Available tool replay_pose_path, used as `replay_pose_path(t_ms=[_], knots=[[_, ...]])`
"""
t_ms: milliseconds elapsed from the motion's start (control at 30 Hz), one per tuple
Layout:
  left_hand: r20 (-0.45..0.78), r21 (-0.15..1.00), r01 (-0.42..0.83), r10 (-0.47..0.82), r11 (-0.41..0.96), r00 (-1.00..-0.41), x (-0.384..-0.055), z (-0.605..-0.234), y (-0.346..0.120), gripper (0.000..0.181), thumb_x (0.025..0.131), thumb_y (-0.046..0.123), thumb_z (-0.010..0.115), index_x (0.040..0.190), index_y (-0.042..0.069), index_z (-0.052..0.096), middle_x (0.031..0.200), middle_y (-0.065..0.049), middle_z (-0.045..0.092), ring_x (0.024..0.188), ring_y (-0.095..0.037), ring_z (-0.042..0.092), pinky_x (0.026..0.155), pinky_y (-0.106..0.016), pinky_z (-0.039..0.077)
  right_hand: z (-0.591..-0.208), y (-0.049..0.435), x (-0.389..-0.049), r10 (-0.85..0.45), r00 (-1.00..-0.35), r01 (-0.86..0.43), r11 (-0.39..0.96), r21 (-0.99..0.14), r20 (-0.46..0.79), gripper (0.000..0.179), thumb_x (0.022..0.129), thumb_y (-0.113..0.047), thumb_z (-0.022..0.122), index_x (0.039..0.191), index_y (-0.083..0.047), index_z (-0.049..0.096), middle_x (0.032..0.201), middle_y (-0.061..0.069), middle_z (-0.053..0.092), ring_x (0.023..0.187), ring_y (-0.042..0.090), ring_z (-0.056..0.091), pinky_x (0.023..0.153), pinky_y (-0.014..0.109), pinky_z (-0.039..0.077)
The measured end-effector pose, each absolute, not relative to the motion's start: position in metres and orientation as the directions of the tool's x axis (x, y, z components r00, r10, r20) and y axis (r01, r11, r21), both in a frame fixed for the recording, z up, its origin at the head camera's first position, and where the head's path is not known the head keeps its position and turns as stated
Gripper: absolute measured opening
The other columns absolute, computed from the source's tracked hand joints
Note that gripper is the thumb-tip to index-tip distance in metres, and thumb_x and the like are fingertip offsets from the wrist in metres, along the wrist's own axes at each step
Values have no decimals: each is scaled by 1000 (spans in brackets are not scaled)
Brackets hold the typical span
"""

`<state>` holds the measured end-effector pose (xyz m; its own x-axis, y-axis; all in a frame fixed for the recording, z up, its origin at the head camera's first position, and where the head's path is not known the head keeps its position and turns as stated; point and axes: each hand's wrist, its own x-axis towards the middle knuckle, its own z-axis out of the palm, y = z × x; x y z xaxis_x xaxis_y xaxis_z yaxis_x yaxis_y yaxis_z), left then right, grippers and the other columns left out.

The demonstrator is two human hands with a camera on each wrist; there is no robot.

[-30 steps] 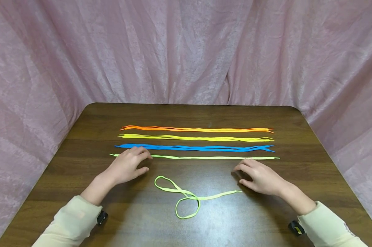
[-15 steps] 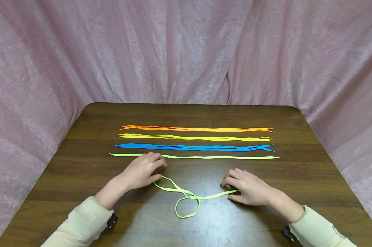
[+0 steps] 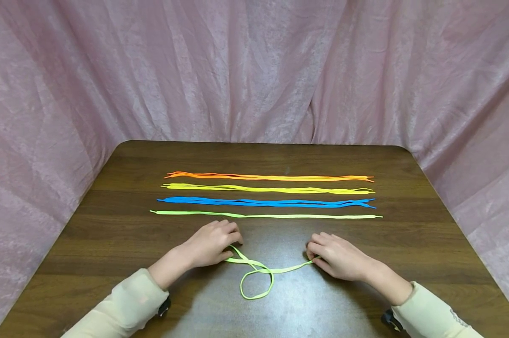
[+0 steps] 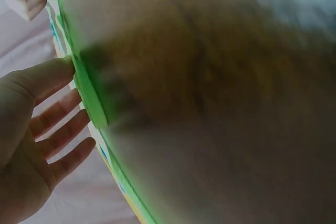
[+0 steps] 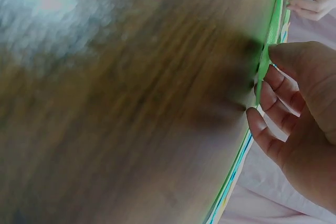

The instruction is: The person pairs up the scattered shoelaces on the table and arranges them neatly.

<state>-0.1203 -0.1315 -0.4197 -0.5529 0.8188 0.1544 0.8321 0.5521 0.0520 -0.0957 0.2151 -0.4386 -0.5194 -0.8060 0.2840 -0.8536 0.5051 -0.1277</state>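
A pale green shoelace [image 3: 256, 296] lies loosely coiled near the middle of the table, with one loop toward me and another toward the left. My left hand [image 3: 214, 242] is over that left loop and hides its end. In the left wrist view its thumb [image 4: 55, 72] is right at the lace, and the index fingertip is hidden, so I cannot tell whether it pinches. My right hand [image 3: 336, 256] pinches the lace's right end between thumb and fingers. Just beyond both hands a second pale green shoelace [image 3: 296, 216] lies straight across the table.
Farther back, the blue shoelaces [image 3: 246, 202], yellow shoelaces [image 3: 271, 189] and orange shoelaces [image 3: 267, 178] lie in parallel rows. All rest on a brown wooden table [image 3: 254, 157]. Pink curtains [image 3: 254, 70] hang behind it and at both sides.
My left hand has come right and nearer me, from the straight green lace to the coiled lace's left loop. My right hand has moved left and taken hold of the coiled lace's end.
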Motion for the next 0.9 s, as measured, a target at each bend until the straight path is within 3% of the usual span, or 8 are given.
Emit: replay_pose_path(t_ms=[500, 700, 900], knots=[[154, 33, 867, 854, 498, -497, -119, -424, -113, 14, 72, 18, 75, 81, 20, 64, 79, 6, 52, 75, -13, 52, 66, -25, 44, -439, 213, -95, -805, -512, -858, 494, -138, 299, 18, 80, -8, 66, 81, -18, 51, 76, -12, 39, 68, 4, 36, 61, 20, 35], [172, -1, 874, 861, 486, -479, -119, -424, -108, 16, 77, 17, 72, 70, 20, 59, 71, 7, 47, 67, -11, 46, 58, -21, 36, -441, 213, -96, -802, -505, -862, 488, -138, 319, 17, 80, -7, 65, 82, -17, 52, 76, -12, 42, 68, 4, 39, 62, 21, 38], [145, -13, 866, 857, 501, -494, -119, -420, -108, 20, 84, 13, 63, 68, 18, 52, 67, 8, 44, 63, -10, 44, 55, -20, 33, -441, 214, -95, -792, -524, -851, 503, -152, 314, 16, 83, -7, 63, 83, -18, 51, 76, -13, 43, 68, 2, 40, 63, 20, 39]])
